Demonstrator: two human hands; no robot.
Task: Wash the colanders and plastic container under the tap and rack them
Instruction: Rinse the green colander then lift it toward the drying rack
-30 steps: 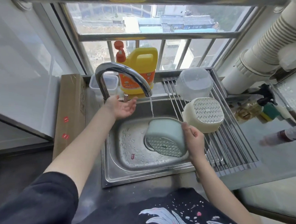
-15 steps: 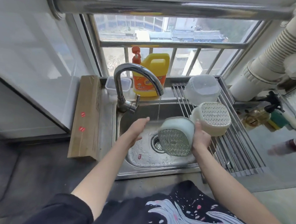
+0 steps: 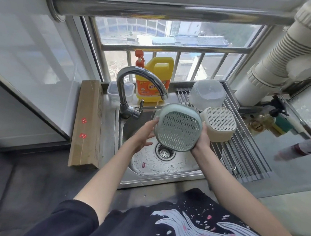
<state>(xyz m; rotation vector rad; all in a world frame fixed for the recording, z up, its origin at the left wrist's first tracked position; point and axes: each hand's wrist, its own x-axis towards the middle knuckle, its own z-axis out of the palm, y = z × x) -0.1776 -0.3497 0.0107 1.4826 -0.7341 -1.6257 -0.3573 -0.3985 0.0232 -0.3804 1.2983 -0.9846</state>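
Green plastic colander (image 3: pixel 178 130) held over the sink (image 3: pixel 148 173) by both hands, tilted so its perforated base faces the camera. Left hand (image 3: pixel 144 134) touches the colander's left rim with fingers fairly straight, fingertips at the upper edge. Right hand (image 3: pixel 202 139) grips the right and lower rim — fingers curl behind the colander and are mostly hidden. The colander sits just below and to the right of the tap (image 3: pixel 142 84) spout; a thin run of water falls from the spout close to its upper left rim.

Beside the right hand, a cream colander (image 3: pixel 219 124) lies upside down on the drying rack (image 3: pixel 244 158), touching or nearly touching the green one; contact cannot be confirmed. Beyond it, further from the hands, a clear plastic container (image 3: pixel 207 93) rests inverted on the same rack.

Beyond the left hand, past the tap, stand a yellow detergent bottle (image 3: pixel 154 81) with a red pump and a small clear lidded box (image 3: pixel 121 90). A long cardboard box (image 3: pixel 86 123) lies on the surface well to the left of the left hand. Sink basin is wet, drain strainer (image 3: pixel 164 152) visible below the hands.
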